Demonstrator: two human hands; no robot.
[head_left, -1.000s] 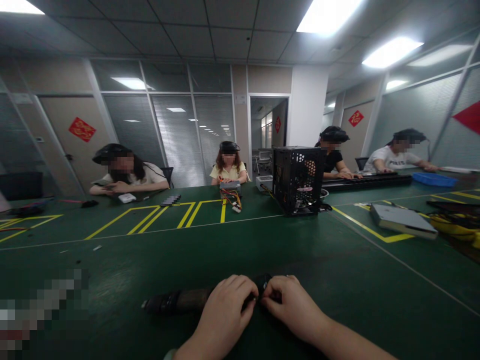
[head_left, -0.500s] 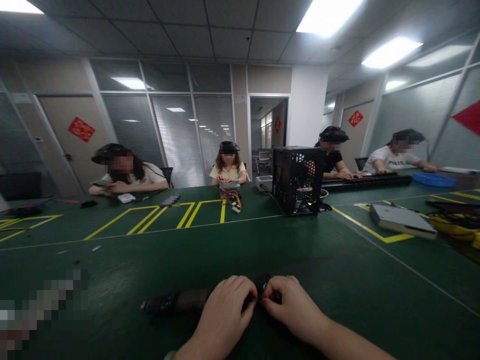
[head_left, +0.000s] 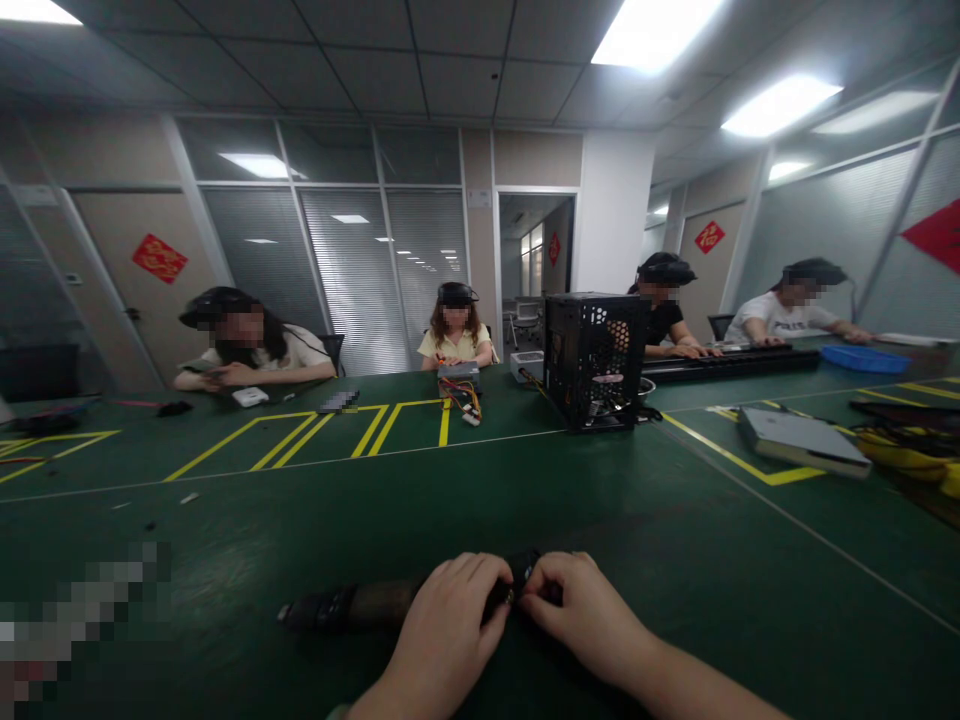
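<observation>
A long dark cylindrical tool (head_left: 375, 605) lies across the green table at the bottom centre, its tapered tip toward the left. My left hand (head_left: 461, 620) rests over its right part, with thumb and fingers closed on a tiny piece whose kind I cannot make out. Close by on the right, my right hand (head_left: 574, 605) is pinched beside a black end of the tool; what its fingertips hold is hidden. The fingertips of both hands are almost touching.
On the green table (head_left: 337, 520) stand a black computer case (head_left: 592, 360), a power supply with coloured wires (head_left: 459, 378), a grey flat box (head_left: 802, 440) and a blue tray (head_left: 862, 358). Several people sit along the far side. Small scraps lie at the left.
</observation>
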